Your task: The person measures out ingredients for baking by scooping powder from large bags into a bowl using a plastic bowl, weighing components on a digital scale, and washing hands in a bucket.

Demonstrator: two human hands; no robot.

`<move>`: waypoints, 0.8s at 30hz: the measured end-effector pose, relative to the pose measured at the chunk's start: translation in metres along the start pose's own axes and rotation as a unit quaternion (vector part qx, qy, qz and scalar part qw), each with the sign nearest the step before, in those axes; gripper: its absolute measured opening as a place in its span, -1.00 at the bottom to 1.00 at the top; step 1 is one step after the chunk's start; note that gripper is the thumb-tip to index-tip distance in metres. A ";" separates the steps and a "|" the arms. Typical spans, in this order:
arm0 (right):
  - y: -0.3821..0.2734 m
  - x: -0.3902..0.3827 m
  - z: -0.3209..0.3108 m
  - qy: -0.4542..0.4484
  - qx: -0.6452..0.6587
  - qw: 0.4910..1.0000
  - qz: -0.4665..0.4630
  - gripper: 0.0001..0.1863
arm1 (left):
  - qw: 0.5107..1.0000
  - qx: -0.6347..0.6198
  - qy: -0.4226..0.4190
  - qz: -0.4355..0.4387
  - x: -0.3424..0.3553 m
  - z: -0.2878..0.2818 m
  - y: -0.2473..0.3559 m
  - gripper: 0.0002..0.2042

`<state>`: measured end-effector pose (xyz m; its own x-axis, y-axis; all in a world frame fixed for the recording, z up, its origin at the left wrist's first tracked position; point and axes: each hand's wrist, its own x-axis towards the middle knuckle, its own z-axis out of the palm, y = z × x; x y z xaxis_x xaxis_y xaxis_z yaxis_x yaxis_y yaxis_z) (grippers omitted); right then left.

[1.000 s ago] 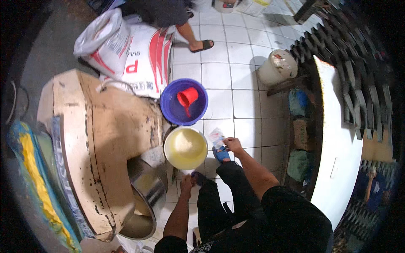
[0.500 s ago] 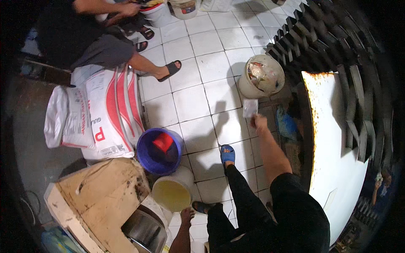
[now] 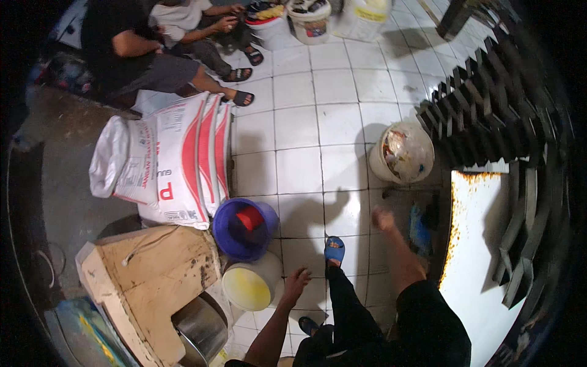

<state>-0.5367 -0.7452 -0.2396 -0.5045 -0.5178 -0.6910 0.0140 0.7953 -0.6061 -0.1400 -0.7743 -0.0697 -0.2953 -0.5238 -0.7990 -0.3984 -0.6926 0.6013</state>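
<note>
White tiles [image 3: 298,126]; dark rack [image 3: 486,116], two o'clock. Left hand [image 3: 298,282] unfurled; right hand [image 3: 383,218] blurred, I cannot tell from here.

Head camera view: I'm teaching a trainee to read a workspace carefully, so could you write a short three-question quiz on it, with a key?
1. Multiple choice: what colour is the scoop inside the blue-purple tub?
A) green
B) red
C) black

2. True or false: the right hand is gripping the rim of the blue-purple tub.

3. Short answer: which of the wearer's hands is nearer the white bucket with yellow contents?

Key:
1. B, red.
2. False; the right hand is well apart from the tub, over on its right.
3. The left hand.
</note>
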 end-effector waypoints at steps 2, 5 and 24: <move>0.020 -0.044 0.046 -0.142 -0.078 0.987 0.001 -0.64 | 0.992 -0.065 0.090 -0.067 -0.033 -0.039 -0.070 -0.64; 0.036 -0.117 0.078 -0.277 -0.118 0.952 0.046 -0.52 | 0.977 -0.095 0.146 -0.126 -0.099 -0.082 -0.126 -0.68; 0.017 -0.287 0.126 -0.303 -0.406 0.814 -0.284 -0.72 | 0.807 -0.446 0.385 0.035 -0.435 0.017 -0.443 -0.72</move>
<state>-0.2829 -0.6228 -0.1010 0.2915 -0.7398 -0.6064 -0.7724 0.1919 -0.6054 0.1499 -0.2309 0.0110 0.4744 -0.4919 -0.7300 0.4811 -0.5496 0.6830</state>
